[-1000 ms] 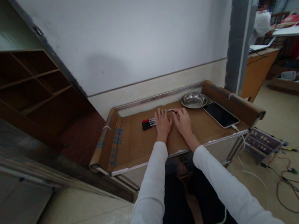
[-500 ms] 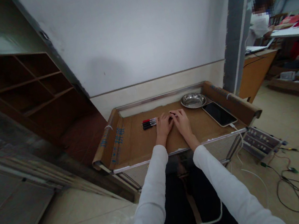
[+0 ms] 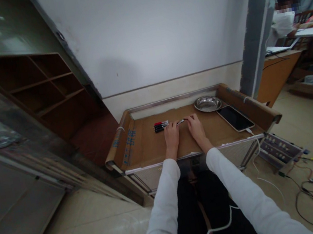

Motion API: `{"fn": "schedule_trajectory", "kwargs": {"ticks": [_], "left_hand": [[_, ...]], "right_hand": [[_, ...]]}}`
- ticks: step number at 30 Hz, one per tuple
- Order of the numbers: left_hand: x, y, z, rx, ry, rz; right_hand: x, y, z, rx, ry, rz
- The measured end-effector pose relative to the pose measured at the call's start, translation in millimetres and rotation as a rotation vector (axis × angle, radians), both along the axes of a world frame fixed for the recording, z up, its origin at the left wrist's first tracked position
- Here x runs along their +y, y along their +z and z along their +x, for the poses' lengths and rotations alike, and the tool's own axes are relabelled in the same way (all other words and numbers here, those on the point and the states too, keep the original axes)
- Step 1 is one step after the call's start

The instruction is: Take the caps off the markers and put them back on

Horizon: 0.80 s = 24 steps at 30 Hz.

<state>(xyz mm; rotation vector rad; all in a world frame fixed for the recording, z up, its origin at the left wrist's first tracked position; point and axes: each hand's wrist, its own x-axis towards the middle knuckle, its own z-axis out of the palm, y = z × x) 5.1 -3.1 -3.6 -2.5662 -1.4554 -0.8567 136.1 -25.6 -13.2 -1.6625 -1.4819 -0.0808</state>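
A dark marker with pale printing spans the gap between my two hands above the brown cardboard surface. My left hand is closed on its left end, fingers bent. The other end is pinched in the fingertips of my right hand. Just left of my left hand, several markers lie side by side on the cardboard; the farthest is red, the nearer ones black. My left fingers are close to their right ends.
A round steel dish stands at the back right. Near it lies a phone with a white cable plugged in. Rolled cardboard edges border both sides. An electrical box sits on the floor; a person is far right.
My hands have moved apart, so the marker between them now shows. The whole view has shifted slightly, with things appearing farther right.
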Motion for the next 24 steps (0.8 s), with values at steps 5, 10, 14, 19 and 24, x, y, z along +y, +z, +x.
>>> {"fn": "schedule_trajectory", "kwargs": {"ticks": [5,10,14,19,24], "left_hand": [[0.5,-1.0,0.0,0.008,0.017,0.003],[1.1,-2.3,-0.3,0.001,0.026,0.014],[0.9,-0.8,0.6,-0.009,-0.017,-0.005],[1.2,0.6,0.7,-0.039,-0.016,-0.020],[3.3,-0.4,-0.9,-0.113,-0.040,-0.026]], "right_hand": [[-1.2,0.6,-2.3,-0.066,-0.003,-0.030],[-1.7,0.8,-0.5,-0.033,-0.060,-0.038],[-1.8,0.7,-0.9,-0.038,-0.034,-0.032],[0.7,-0.1,-0.1,-0.010,0.000,-0.015],[0.3,3.5,-1.0,-0.016,0.150,0.046]]}}
